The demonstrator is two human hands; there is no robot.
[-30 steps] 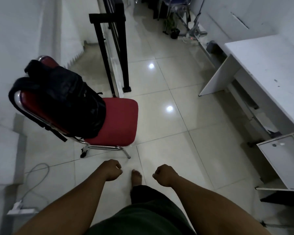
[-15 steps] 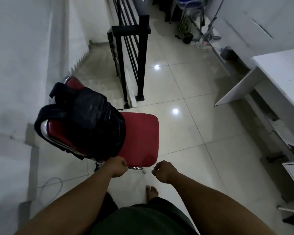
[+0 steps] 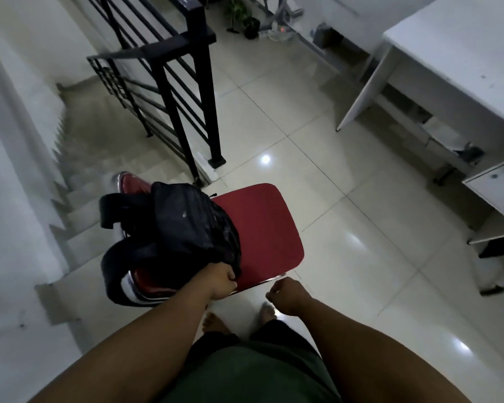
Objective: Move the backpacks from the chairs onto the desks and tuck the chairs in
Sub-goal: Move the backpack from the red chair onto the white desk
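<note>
1. A black backpack [image 3: 186, 228] sits on a red chair [image 3: 262, 228], leaning against the backrest, its straps hanging over the chair's back edge.
2. The chair stands on the tiled floor [image 3: 361, 257] beside a black railing [image 3: 192, 91] at the head of a staircase [image 3: 93, 158], well apart from the white desk [image 3: 454, 53] at upper right.
3. The left hand [image 3: 220, 282] is at the backpack's lower corner, fingers curled and touching the fabric; whether they actually pinch it I cannot tell.
4. The right hand [image 3: 285, 295] hangs in a loose fist just off the seat's near edge, holding nothing and touching neither chair nor bag.
5. 2 bare feet [image 3: 216, 321] show on the floor below the hands, close to the chair.
6. A white drawer unit [image 3: 498, 196] stands at the right edge, near the desk.
7. A small potted plant [image 3: 245, 16] sits on the floor at the far end, by the wall.
</note>
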